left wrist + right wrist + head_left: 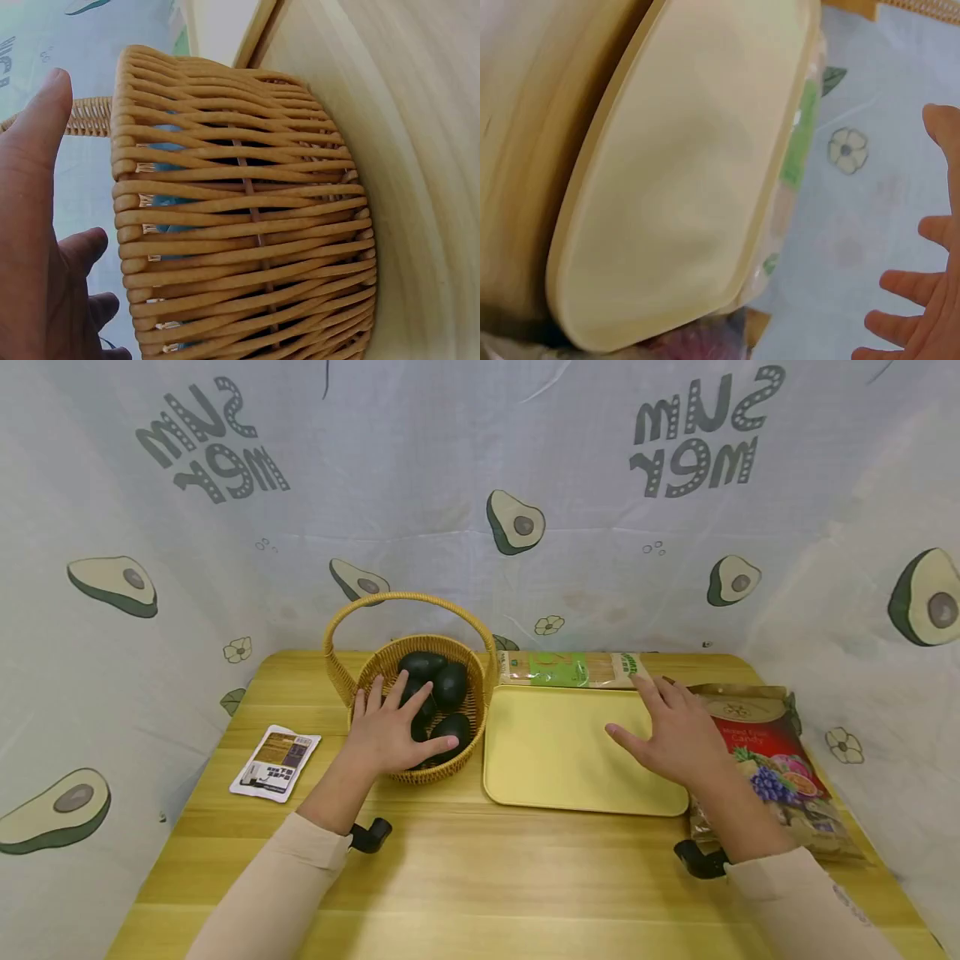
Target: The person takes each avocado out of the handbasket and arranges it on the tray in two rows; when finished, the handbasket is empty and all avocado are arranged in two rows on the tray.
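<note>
Over the wicker basket [433,772] my left hand [386,735] is spread, fingers straight, holding nothing. Several dark green, smooth avocados [452,685] lie in the basket, some partly hidden under the hand. In the left wrist view the basket's woven side [247,217] fills the middle, with the thumb and fingertips beside its rim. My right hand [678,735] hovers with spread fingers above the right end of the pale yellow tray [555,752], also holding nothing. The right wrist view has the tray [675,165] bare, with the fingers apart from it.
A red and gold mixed fruit candy bag [772,760] lies right of the tray. Behind the tray is a long clear and green packet [558,669]. A small white pouch [276,764] lies left of the basket, whose tall handle [420,597] arches upward. A printed curtain [442,468] surrounds the table.
</note>
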{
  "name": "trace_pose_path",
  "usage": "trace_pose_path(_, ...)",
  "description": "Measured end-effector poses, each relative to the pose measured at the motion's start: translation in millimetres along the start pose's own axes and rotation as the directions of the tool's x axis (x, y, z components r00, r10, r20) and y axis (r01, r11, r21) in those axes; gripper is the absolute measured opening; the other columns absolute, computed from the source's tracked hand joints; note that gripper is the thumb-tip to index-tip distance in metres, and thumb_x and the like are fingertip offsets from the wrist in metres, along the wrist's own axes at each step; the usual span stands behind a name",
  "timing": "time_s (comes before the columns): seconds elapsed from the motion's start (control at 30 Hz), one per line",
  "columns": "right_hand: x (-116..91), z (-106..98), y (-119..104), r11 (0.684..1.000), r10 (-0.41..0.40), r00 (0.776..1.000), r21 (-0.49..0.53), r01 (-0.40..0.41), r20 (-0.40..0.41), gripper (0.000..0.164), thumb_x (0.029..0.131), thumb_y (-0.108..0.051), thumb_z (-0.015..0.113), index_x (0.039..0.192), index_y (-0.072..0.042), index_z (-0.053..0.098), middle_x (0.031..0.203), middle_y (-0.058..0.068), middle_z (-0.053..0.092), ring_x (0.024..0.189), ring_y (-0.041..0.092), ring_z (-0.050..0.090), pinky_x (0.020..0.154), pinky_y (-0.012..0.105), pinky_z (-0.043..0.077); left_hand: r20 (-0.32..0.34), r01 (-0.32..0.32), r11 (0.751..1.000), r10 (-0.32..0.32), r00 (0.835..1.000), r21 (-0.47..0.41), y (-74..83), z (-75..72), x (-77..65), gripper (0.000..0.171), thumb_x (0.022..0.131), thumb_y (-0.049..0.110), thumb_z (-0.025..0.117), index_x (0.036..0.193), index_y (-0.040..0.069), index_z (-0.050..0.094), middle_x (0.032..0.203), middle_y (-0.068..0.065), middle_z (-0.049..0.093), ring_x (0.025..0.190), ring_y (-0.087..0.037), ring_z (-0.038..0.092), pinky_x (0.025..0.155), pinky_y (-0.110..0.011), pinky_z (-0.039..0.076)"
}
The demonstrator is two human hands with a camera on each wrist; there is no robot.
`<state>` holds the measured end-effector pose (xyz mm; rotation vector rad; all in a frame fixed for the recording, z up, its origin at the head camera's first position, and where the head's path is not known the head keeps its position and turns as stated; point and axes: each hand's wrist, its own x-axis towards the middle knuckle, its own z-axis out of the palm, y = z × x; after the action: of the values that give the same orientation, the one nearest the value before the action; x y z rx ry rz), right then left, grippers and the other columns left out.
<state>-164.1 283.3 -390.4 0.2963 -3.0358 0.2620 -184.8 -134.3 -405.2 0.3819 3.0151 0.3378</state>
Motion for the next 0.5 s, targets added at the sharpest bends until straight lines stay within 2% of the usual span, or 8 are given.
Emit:
trace_pose_path(0.1, -1, -4, -13, 0.999, -0.020, 1.000, 0.037, 0.021, -0.020, 0.092, 0.094, -0.059, 0.063, 0.161, -0.007, 0.027, 0.158, 0.034, 0.031, 0.143, 0.058, 0.030, 0.113, 0.074, 0.025, -0.038, -0.013, 1.000, 0.012, 0.999, -0.028, -1.5, 0.8, -5.2, 0.099, 0.083, 0.084, 0.053, 0.163, 0.031, 0.027, 0.172, -0.015, 0.012, 0.155, -0.053, 0.009, 0.120, -0.072, 0.006)
trace_pose_path(0.3, -2, -4, -42, 0.991, -0.093, 0.991, 0.090, 0.102, -0.098, 0.084, 0.093, -0.049, 0.070, 0.157, -0.006, 0.036, 0.155, 0.029, 0.040, 0.142, 0.052, 0.038, 0.106, 0.070, 0.039, -0.143, -0.025, 0.996, 0.013, 0.990, -0.083, -6.8, 5.2, -18.8, 0.091, 0.088, 0.075, 0.058, 0.160, 0.024, 0.035, 0.168, -0.018, 0.024, 0.151, -0.054, 0.019, 0.121, -0.071, 0.012)
trace_pose_path(0.4, 0, -1, -58, 0.983, -0.134, 0.982, 0.111, 0.148, -0.131, 0.080, 0.093, -0.045, 0.072, 0.155, -0.007, 0.040, 0.153, 0.025, 0.043, 0.139, 0.047, 0.044, 0.103, 0.067, 0.045, -0.211, -0.025, 0.993, 0.000, 0.978, -0.117, -9.0, 7.7, -26.6, 0.086, 0.090, 0.069, 0.060, 0.158, 0.021, 0.040, 0.164, -0.021, 0.030, 0.148, -0.053, 0.023, 0.120, -0.069, 0.017)
trace_pose_path(0.5, 1, 1, -75, 0.971, -0.172, 0.974, 0.139, 0.193, -0.150, 0.077, 0.093, -0.042, 0.073, 0.154, -0.009, 0.042, 0.151, 0.022, 0.047, 0.136, 0.045, 0.048, 0.100, 0.064, 0.048, -0.293, -0.030, 0.982, -0.027, 0.956, -0.188, -11.5, 12.5, -33.2, 0.078, 0.093, 0.060, 0.064, 0.155, 0.017, 0.044, 0.160, -0.024, 0.032, 0.146, -0.052, 0.024, 0.117, -0.068, 0.022)
